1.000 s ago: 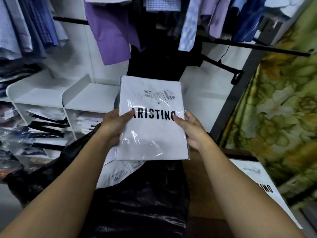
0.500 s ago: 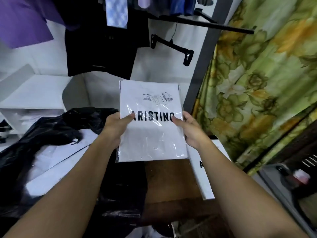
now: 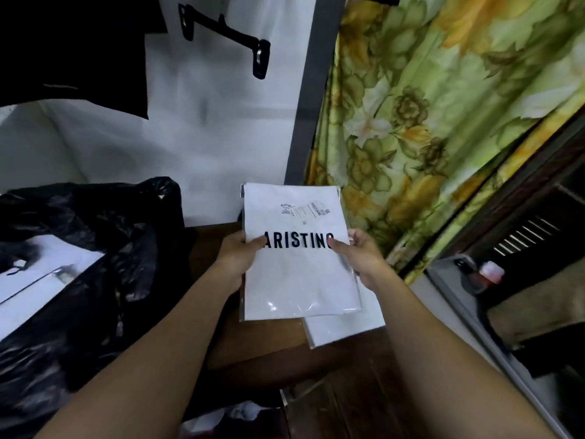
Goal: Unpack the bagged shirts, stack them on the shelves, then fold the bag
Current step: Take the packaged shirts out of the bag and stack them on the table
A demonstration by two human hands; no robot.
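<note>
Floral green-yellow curtain (image 3: 443,122) fills the right side. Black bag (image 3: 110,242) slumps at left, mouth open, w/ white packs (image 3: 47,280) showing inside. Brown wood table (image 3: 272,340) sits in the middle, btwn bag and curtain. Shirt (image 3: 300,280), white, sealed in clear plastic, "ARISTINO" print facing up, is held flat-ish over the table's right part, above a 2nd shirt (image 3: 345,331) lying on the table. The two overlap; can't tell if they touch. Left hand (image 3: 235,258) grips the shirt's left edge, thumb on top by the "A", other fingers hidden under it. Right hand (image 3: 364,261) grips the right edge the same way, thumb over the "O". Black clip hanger (image 3: 228,30) hangs on the white wall up top. Small red-filled bottle (image 3: 490,274) stands at far right, blurry.
</note>
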